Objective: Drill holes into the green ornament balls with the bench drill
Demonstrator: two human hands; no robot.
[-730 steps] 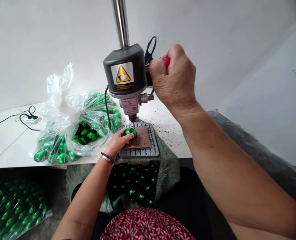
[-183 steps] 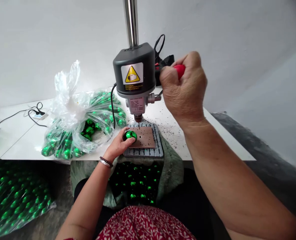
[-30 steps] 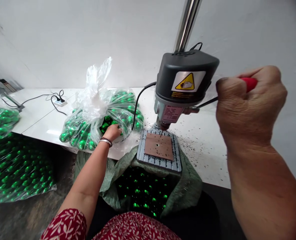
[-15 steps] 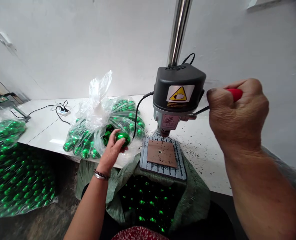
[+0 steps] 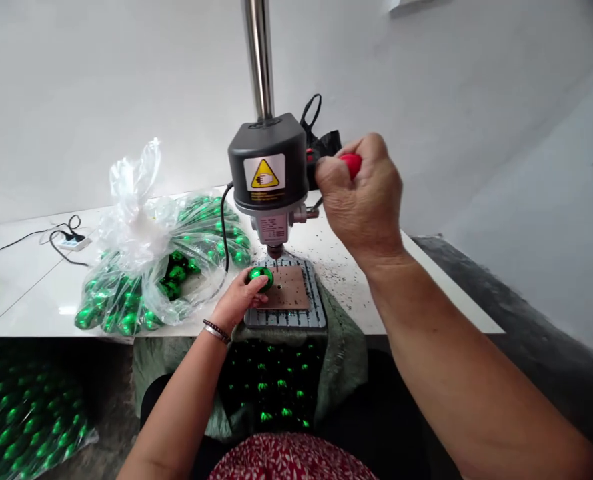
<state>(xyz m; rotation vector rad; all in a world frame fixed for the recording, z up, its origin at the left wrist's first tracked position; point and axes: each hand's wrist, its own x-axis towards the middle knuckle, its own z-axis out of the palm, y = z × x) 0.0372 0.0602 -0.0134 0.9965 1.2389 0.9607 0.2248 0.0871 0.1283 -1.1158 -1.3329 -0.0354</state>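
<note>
My left hand (image 5: pixel 241 295) pinches a shiny green ball ornament (image 5: pixel 261 278) over the left side of a brown board (image 5: pixel 293 288). That board lies on the slotted metal base (image 5: pixel 281 319) of a drill press (image 5: pixel 271 167), and a small hole shows in it. Just above the board and right of the ball is the thin drill bit (image 5: pixel 277 265). My right hand (image 5: pixel 363 193) is wrapped round the red knob (image 5: pixel 351 164) of the press lever, to the right of the motor housing.
Left of the press, an open clear plastic bag (image 5: pixel 136 233) of green balls stands on the white table (image 5: pixel 36 280). Another bag of balls (image 5: pixel 21 420) is at lower left. Below the base, a green sack (image 5: pixel 343 360) holds more balls. Dark shavings and a power strip (image 5: pixel 73 241) lie on the table.
My left hand has carried the green ball from beside the plastic bag to over the board, near the drill bit. My right hand still grips the knob. The view has turned right.
</note>
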